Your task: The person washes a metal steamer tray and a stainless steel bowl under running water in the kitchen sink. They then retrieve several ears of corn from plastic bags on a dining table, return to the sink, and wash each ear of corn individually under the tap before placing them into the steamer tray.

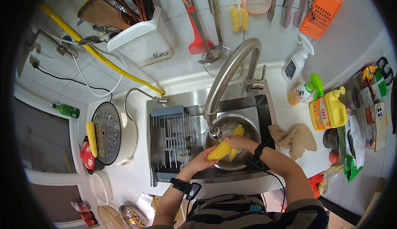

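Note:
Both my hands hold one ear of corn (219,151) beneath the faucet head (215,133), tilted over a steel bowl. My left hand (201,161) grips its lower left end. At the upper right end are the fingers of my right hand (238,142). A second ear of corn (238,131) lies in the steel bowl (255,126), partly hidden behind my right hand. Water covers the bottom of the bowl, which stands in the sink basin (263,112).
Left in the sink is a wire dish rack (169,129). A steamer pot (127,136) with another corn ear (91,139) stands left on the counter. To the right lie a brown cloth (294,137), a yellow jug (328,109) and spray bottles. The curved faucet (228,71) arches over the sink.

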`<state>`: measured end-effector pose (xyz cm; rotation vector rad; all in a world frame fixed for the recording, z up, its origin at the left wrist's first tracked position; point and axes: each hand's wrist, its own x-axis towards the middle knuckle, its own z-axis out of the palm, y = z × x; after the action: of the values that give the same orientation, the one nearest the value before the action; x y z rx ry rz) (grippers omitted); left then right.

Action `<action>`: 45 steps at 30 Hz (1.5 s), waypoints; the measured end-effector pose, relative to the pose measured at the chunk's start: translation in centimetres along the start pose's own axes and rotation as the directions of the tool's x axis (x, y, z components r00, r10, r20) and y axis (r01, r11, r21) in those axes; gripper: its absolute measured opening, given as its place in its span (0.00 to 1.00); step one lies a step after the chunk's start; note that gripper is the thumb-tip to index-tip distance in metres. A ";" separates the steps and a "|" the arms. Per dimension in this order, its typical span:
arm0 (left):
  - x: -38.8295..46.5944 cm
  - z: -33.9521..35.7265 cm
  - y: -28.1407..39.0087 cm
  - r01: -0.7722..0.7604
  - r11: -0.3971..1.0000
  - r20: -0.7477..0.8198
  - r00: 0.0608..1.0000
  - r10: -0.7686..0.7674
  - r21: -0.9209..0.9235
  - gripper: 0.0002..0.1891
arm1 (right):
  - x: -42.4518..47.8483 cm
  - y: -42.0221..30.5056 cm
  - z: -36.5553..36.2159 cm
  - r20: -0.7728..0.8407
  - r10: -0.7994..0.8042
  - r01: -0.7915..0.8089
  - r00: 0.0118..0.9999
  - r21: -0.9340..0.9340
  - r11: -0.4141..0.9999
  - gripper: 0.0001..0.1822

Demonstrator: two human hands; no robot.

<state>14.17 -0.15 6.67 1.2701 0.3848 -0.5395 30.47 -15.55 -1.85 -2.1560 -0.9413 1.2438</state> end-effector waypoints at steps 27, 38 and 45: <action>1.1 -0.9 -0.4 0.041 0.988 -0.106 0.993 -0.057 -0.151 0.33 | -1.4 -0.2 2.4 0.145 0.253 -0.272 0.957 0.754 0.598 0.36; -0.1 -1.7 -0.2 0.066 0.997 -0.048 0.996 -0.069 -0.050 0.35 | 0.5 4.7 3.6 -0.013 0.305 -0.208 0.952 0.706 0.677 0.19; -1.0 -2.1 -0.2 0.068 0.995 -0.060 0.996 -0.072 -0.073 0.36 | -0.8 4.6 3.5 -0.455 0.010 0.104 0.891 0.226 0.969 0.17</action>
<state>13.31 2.02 6.51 1.2102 0.4982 -0.5422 28.62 -18.92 -6.23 -2.0750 -0.6008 0.7308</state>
